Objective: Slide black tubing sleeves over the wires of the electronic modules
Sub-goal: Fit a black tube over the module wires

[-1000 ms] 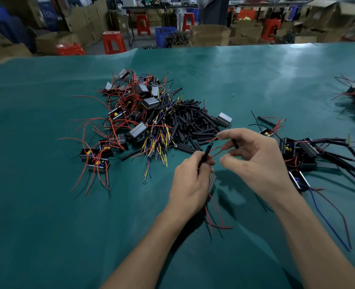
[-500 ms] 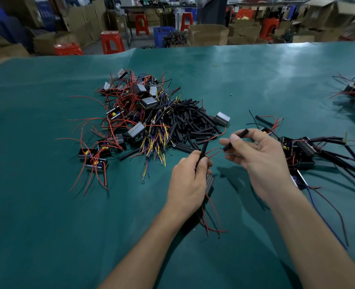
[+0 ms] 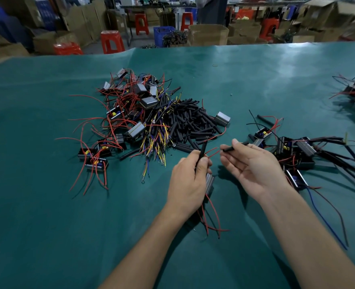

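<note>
Green table mat (image 3: 47, 215) — left hand (image 3: 188, 182) grips a sleeved module (image 3: 209, 183), right hand (image 3: 253, 165) pinches a loose black sleeve (image 3: 235, 146).

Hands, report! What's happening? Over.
Left hand grips module and sleeve. Right hand pinches second sleeve. Red wires bare between. Nothing blocking.

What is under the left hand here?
Below the left hand a grey module sticks out at the palm's right edge, and red wires trail out toward the wrist. The hand grips a black sleeve. The rest of the module is covered.
</note>
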Available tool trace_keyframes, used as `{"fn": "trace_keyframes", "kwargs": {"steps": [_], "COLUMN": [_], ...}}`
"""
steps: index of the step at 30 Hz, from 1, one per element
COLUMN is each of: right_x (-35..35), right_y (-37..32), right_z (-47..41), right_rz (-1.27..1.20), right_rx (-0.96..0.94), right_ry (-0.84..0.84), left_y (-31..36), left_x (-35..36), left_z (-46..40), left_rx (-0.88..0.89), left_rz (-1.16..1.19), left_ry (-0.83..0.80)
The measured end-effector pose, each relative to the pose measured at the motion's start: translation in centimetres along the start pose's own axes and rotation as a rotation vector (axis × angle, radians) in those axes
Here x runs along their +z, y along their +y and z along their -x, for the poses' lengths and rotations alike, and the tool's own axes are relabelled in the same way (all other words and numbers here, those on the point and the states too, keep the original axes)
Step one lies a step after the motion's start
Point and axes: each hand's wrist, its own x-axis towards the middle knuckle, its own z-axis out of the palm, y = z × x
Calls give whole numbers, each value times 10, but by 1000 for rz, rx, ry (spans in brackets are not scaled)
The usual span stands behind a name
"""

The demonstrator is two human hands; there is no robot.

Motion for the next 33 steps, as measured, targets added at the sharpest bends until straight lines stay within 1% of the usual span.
{"fn": "trace_keyframes", "kwargs": {"steps": [3, 9, 11, 20, 29, 33], "right_x": [1, 5, 5, 9, 12, 10], "right_y": [1, 3, 3, 1, 3, 3], "right_z": [0, 0, 1, 9, 14, 13], "right_rz": [-28, -173, -162, 39, 224, 307], "right_rx": [29, 96, 90, -145, -445, -523], "right_ry": [-16, -28, -31, -92, -139, -148], "left_y": [1, 2, 2, 0, 0, -3], "left_x": [-1, -1, -2, -1, -1, -1], "left_z": [0, 0, 0, 0, -1, -1], "left_rx": [2, -2, -5, -9, 22, 35], "left_rz": [-10, -21, -24, -45, -119, -103], "left_ry": [-2, -11, -16, -30, -84, -117]}}
